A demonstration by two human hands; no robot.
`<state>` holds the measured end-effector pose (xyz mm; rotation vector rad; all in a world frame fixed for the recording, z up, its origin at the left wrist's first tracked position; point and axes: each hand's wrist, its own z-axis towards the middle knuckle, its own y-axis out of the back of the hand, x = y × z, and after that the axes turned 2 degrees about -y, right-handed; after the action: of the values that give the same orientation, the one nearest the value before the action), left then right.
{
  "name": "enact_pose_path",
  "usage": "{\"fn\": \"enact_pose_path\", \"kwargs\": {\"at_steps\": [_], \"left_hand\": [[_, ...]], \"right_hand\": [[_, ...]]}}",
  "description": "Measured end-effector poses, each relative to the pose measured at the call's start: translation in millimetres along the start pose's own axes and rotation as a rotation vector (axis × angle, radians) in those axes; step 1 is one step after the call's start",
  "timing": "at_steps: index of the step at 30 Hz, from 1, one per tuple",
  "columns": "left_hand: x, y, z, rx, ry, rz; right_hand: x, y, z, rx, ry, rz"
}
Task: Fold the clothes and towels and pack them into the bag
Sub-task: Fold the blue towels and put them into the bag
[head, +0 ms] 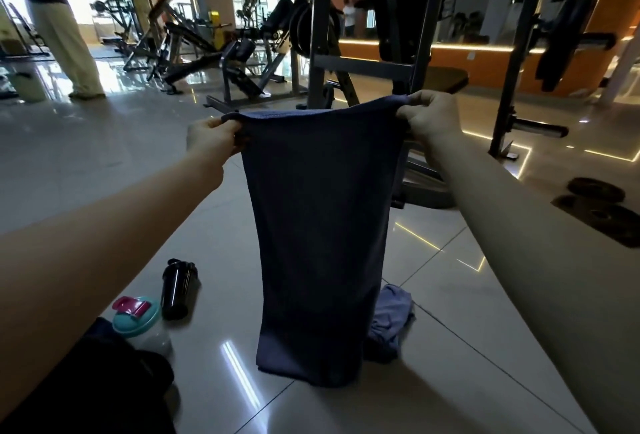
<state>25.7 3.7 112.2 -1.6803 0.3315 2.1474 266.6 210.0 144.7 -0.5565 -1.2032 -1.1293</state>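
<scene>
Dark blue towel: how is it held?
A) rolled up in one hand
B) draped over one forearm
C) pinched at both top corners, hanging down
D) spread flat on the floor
C: the left hand and the right hand each pinch a top corner of the dark blue towel, which hangs down between them.
</scene>
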Motion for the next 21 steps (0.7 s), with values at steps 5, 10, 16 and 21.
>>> {"fn": "enact_pose_path", "kwargs": {"at_steps": [5, 10, 16, 21], "left_hand": [[-10, 2, -9, -0.029, -0.08, -0.01], [-14, 1, -18, -0.028, -0.152, 0.065], [-19, -5, -18, 0.042, -0.255, 0.213], [-34, -32, -35, 0.299, -0.362, 0.399]], "right_hand": [[2, 1, -3, -0.046, 0.038, -0.005], [5, 0, -7, 0.071, -0.091, 0.083], [3, 8, -7, 0.413, -0.229, -0.467], [34, -22, -20, 0.538, 0.099, -0.494]]}}
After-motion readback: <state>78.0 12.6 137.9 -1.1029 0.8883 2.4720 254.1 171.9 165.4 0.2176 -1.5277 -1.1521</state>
